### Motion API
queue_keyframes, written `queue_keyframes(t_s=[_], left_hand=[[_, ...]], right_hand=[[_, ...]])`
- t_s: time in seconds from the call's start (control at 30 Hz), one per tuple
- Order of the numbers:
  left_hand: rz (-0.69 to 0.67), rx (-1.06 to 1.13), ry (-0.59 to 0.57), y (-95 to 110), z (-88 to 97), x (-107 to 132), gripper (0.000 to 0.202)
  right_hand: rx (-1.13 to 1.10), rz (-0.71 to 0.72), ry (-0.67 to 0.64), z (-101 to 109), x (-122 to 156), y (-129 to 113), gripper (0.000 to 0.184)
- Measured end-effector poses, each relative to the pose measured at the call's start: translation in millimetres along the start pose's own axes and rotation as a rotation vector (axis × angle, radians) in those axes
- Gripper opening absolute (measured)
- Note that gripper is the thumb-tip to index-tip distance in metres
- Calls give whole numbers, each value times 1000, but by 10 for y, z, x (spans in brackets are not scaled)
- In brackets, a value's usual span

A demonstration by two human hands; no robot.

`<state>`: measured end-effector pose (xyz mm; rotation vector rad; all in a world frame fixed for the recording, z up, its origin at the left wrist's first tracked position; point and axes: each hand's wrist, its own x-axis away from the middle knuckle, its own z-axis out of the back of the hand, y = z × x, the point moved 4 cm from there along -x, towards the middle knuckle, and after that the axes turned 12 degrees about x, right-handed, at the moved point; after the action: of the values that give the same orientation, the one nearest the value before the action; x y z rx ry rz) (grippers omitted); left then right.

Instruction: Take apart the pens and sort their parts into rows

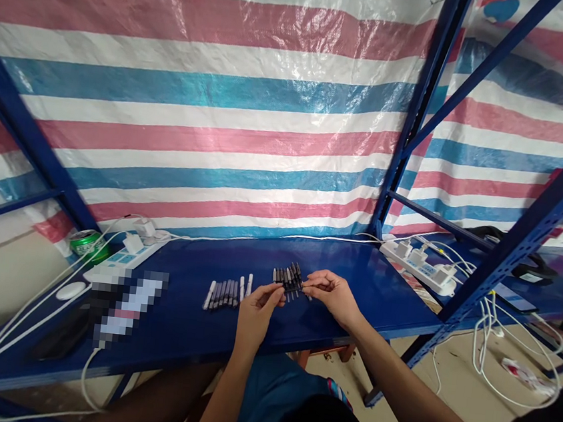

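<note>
My left hand (259, 306) and my right hand (331, 291) meet over the blue shelf board (345, 271). Both are pinched on a thin dark pen part (298, 286) held between them. Right behind the fingers lies a small bunch of dark pen parts (288, 277). To the left of my left hand a row of dark and white pen pieces (226, 294) lies side by side on the board.
A white power strip (123, 258) with plugs and a green can (85, 243) sit at the left, with white cables trailing down. Another power strip (420, 260) lies at the right. Blue rack posts (525, 236) stand right. A striped tarp (213, 96) hangs behind.
</note>
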<state>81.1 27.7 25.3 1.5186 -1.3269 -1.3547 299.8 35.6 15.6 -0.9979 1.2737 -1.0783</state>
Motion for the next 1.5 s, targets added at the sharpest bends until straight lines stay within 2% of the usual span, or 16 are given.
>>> queue_keyframes(t_s=[0.17, 0.3, 0.47, 0.57, 0.7, 0.83, 0.9, 1.03, 1.13, 1.27, 1.4, 1.5], left_hand=[[-163, -394, -334, 139, -205, 32, 20], [-292, -516, -414, 120, -350, 43, 23], [-355, -481, -317, 92, -424, 59, 28], [-333, -421, -232, 90, -417, 61, 26], [-382, -421, -156, 123, -389, 67, 26], [-411, -451, -157, 149, -351, 52, 24], [-398, -463, -147, 155, -310, 26, 23], [-362, -496, -98, 152, -216, -27, 22], [-350, -518, -105, 136, -190, -40, 20], [-320, -516, -119, 110, -182, -47, 19], [-288, -500, -120, 89, -169, -66, 18], [-284, -487, -123, 76, -158, -77, 17]], right_hand=[[74, -34, -192, 144, 7, -88, 50], [133, -44, -232, 154, -5, -172, 50], [238, -22, -185, 100, -35, -179, 46], [283, 16, -147, 63, -23, -191, 44], [337, 71, -164, -2, 31, -298, 41], [327, 68, -205, -9, 25, -363, 42], [379, 46, -179, 37, -15, -327, 40], [788, 65, -44, 138, -73, -169, 35], [949, 91, -82, 107, -59, -19, 34], [1041, 103, -58, 134, -50, 111, 18], [1125, 81, 4, 306, -80, 154, 12], [987, 155, -15, 345, -98, 93, 16]])
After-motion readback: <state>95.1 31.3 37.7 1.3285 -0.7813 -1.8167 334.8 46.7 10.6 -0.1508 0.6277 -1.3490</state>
